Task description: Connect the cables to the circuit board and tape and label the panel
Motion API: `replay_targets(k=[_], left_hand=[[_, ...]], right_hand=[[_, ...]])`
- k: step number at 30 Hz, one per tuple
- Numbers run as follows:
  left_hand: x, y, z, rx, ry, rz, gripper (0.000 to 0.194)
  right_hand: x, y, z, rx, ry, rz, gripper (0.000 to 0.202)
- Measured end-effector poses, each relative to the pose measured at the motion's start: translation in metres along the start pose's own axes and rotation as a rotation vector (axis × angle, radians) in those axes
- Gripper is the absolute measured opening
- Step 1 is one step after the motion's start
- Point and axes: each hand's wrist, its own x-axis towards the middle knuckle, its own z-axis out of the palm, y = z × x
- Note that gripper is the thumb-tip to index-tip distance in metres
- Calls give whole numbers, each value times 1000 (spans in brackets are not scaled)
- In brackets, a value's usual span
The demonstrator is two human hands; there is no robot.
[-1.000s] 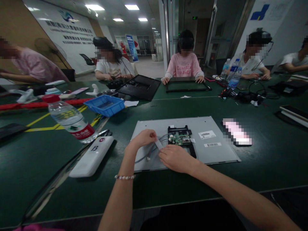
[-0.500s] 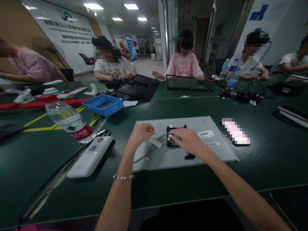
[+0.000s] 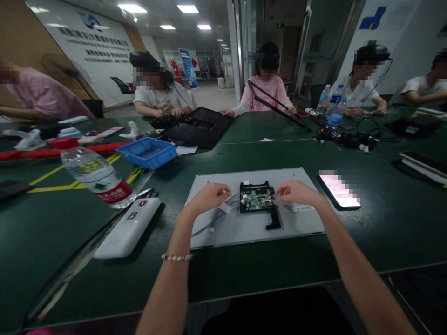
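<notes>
A green circuit board (image 3: 256,202) sits in a black plastic bracket (image 3: 274,218) on a flat silver panel (image 3: 237,235), which lies on the table. Grey cables (image 3: 218,217) with a pale tag (image 3: 226,207) run from the board's left side. Above these cables hovers my left hand (image 3: 211,197), its thumb and forefinger curled together; what they pinch, if anything, is too small to make out. At the right edge of the board, my right hand (image 3: 298,193) pinches a thin see-through strip (image 3: 275,200). A white barcode label (image 3: 302,208) shows on the panel below that hand.
On the left stand a white power bank (image 3: 129,228), a water bottle (image 3: 101,179) and a blue tray (image 3: 148,153). A lit phone (image 3: 340,193) lies right of the panel. Across the table, several people work with black frames and cables.
My right hand has moved right, off the circuit board to its right edge, uncovering the board and bracket. My left hand has shifted slightly right. A person opposite has tilted a black frame.
</notes>
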Motion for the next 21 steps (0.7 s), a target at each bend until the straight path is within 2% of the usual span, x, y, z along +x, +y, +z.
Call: replay_targets(k=[5, 9, 11, 16, 18, 21], left_hand=[[-3, 13, 5, -171, -286, 111, 28], [-5, 13, 7, -205, -363, 26, 31], [-4, 10, 6, -139, -310, 9, 36], [1, -4, 4, 251, 14, -4, 38], [2, -9, 5, 342, 46, -35, 36], [2, -13, 7, 338, 17, -67, 35]], right_hand=[[4, -2, 10, -33, -15, -9, 24], [6, 0, 13, -8, -29, -15, 17], [6, 2, 10, 2, -23, -14, 15], [4, 21, -6, -46, 83, 76, 15], [3, 30, -12, -106, 130, 144, 16], [2, 40, -15, -156, 160, 226, 16]])
